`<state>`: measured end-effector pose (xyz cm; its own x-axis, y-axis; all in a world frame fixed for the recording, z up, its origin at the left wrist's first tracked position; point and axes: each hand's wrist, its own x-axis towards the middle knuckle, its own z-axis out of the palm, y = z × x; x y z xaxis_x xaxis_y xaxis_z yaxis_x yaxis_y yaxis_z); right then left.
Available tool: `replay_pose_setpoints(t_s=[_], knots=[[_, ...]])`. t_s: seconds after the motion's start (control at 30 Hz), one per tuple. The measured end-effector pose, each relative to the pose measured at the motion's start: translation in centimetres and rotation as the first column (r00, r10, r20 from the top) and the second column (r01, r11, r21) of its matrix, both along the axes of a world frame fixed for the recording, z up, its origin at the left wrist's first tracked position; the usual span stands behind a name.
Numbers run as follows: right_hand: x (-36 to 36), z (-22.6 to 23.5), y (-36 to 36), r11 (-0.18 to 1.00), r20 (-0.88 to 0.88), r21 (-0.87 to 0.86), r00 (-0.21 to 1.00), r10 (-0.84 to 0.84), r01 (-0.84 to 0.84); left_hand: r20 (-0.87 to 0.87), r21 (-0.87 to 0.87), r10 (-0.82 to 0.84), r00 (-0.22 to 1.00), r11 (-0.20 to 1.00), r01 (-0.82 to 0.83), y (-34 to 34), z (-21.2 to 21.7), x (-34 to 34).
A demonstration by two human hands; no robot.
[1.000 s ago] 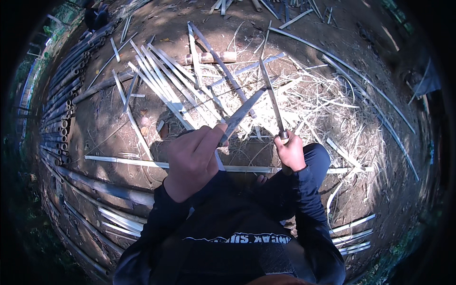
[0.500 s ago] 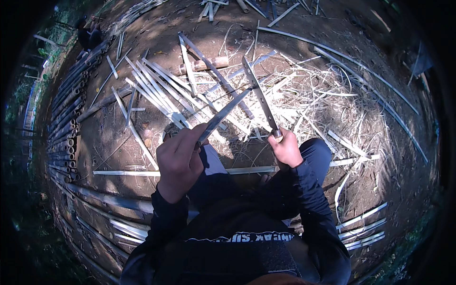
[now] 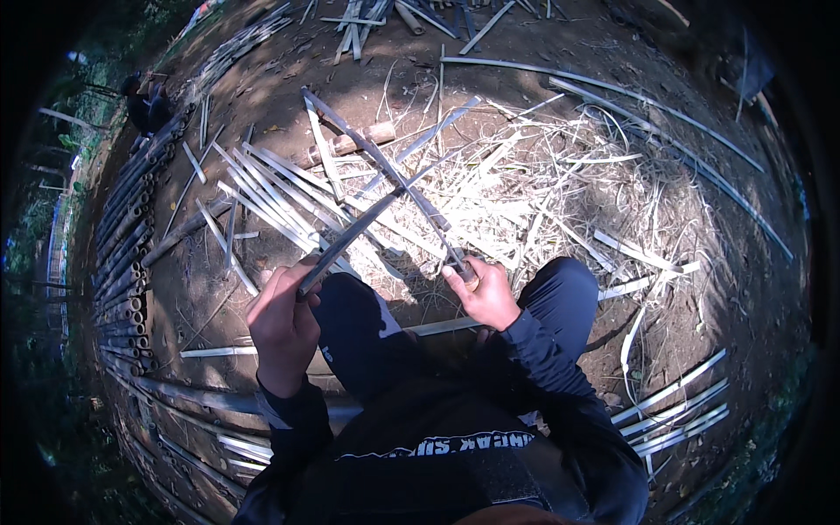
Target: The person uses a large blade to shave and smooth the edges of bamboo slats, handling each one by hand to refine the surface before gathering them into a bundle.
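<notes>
My left hand (image 3: 284, 324) is closed around the lower end of a dark-skinned bamboo strip (image 3: 354, 232), which slants up and away to the right. My right hand (image 3: 484, 296) grips a knife (image 3: 462, 268) by its handle. The blade is hard to make out against the strips and shavings behind it; whether it touches the held strip I cannot tell. Beyond both hands, a long dark bamboo strip (image 3: 367, 149) lies on the ground, and the held strip crosses in front of it. Pale split strips (image 3: 271, 197) lie fanned out beyond my left hand.
Bright curly shavings (image 3: 560, 166) cover the ground ahead and right. Stacked bamboo poles (image 3: 127, 280) line the left side, with a person (image 3: 149, 107) at their far end. A short bamboo piece (image 3: 350, 144) lies ahead. More pale strips (image 3: 674, 416) lie at near right.
Both hands have moved left in the view and slightly down, with strip and knife. The knife's blade, broad and plain before, is now barely visible. The whole scene has also shifted somewhat.
</notes>
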<state>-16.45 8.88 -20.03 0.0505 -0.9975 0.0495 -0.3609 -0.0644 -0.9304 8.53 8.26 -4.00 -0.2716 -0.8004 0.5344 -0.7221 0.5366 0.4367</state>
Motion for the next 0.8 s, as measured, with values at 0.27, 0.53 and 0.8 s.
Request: replay_pose_setpoints(t_s=[0.27,0.53,0.8], knots=[[-2.0,-1.0,-1.0,0.994,-0.053,-0.071,0.995,0.080,-0.084,0.132,-0.063,-0.027,0.991,0.997,0.036,1.2,-0.5,-1.0],[-2.8,-3.1,-2.5,1.000,-0.098,-0.004,0.995,0.016,-0.017,0.072,-0.062,-0.041,0.997,0.997,0.045,2.3,-1.4,-1.8],[-6.8,-10.8,-7.9,0.918,-0.321,0.326,0.940,-0.117,0.226,0.057,-0.023,-0.079,0.995,0.996,0.081,2.5,-2.1,-1.5]])
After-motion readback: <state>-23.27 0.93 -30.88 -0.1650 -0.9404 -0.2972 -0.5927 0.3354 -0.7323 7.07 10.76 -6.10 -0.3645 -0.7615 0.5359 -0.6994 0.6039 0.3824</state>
